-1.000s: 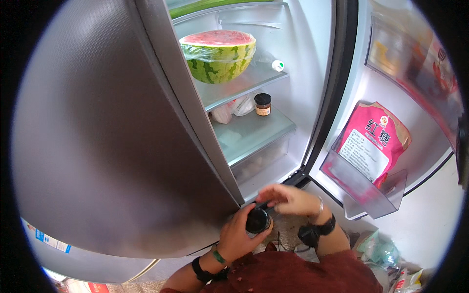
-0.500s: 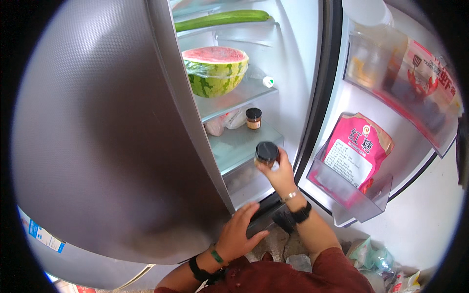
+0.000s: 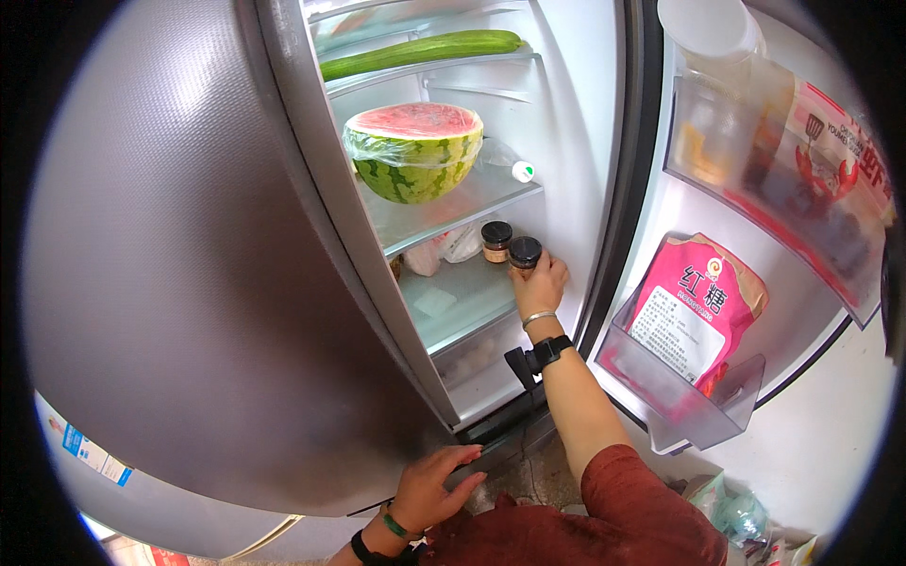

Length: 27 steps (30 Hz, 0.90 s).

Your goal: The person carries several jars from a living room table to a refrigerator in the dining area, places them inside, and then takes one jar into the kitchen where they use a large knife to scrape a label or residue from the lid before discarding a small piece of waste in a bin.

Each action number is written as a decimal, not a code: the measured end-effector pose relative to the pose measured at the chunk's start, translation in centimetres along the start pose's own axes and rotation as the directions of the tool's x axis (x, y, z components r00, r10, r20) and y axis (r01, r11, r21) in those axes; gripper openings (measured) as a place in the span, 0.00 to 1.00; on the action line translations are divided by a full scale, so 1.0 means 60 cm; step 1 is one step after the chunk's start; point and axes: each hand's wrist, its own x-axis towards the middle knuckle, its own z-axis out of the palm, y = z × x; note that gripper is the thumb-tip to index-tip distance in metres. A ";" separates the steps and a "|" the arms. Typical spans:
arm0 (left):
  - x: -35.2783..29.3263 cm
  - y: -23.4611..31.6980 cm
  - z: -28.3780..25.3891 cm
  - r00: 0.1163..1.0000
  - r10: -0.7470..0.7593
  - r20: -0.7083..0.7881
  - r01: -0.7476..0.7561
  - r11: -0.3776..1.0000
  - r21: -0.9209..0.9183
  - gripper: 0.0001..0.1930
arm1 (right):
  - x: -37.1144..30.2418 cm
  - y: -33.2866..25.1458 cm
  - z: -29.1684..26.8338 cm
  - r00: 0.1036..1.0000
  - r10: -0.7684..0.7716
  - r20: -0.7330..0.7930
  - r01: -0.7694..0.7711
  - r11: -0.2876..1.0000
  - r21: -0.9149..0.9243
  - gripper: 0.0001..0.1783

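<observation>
My right hand [image 3: 542, 283] reaches into the open fridge, its fingers wrapped round a small jar [image 3: 525, 251] with a black lid. The jar is at the lower glass shelf [image 3: 462, 316], close beside a second black-lidded jar [image 3: 496, 241] with an orange-brown label. Whether the held jar rests on the glass cannot be seen, as my fingers cover its base. My left hand [image 3: 439, 489] is empty with fingers apart, low down by the bottom edge of the closed grey fridge door [image 3: 208, 283].
Above, a wrapped half watermelon [image 3: 415, 160] and a long green gourd [image 3: 425, 53] lie on shelves. Bagged food [image 3: 444, 247] sits behind the jars. The open door at right carries a pink packet [image 3: 698, 307] in a clear bin [image 3: 675, 401]. Plastic bags [image 3: 736, 514] lie at lower right.
My right hand has moved farther into the fridge, bringing the jar up beside the other one. My left hand has dropped slightly lower and to the left.
</observation>
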 end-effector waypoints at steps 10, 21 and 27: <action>0.008 -0.002 0.013 0.997 0.016 0.078 -0.013 0.999 -0.033 0.16 | -0.082 -0.005 -0.052 0.971 -0.230 0.062 0.202 0.934 0.296 0.35; -0.005 0.003 0.054 0.851 0.356 0.387 -0.217 0.908 -0.358 0.18 | -0.396 0.041 -0.450 0.859 0.245 0.449 -0.354 0.918 0.177 0.18; -0.085 0.029 0.120 0.734 0.549 0.400 -0.238 0.759 -0.606 0.18 | -0.574 -0.008 -0.646 0.866 0.499 0.027 -0.499 0.859 0.114 0.19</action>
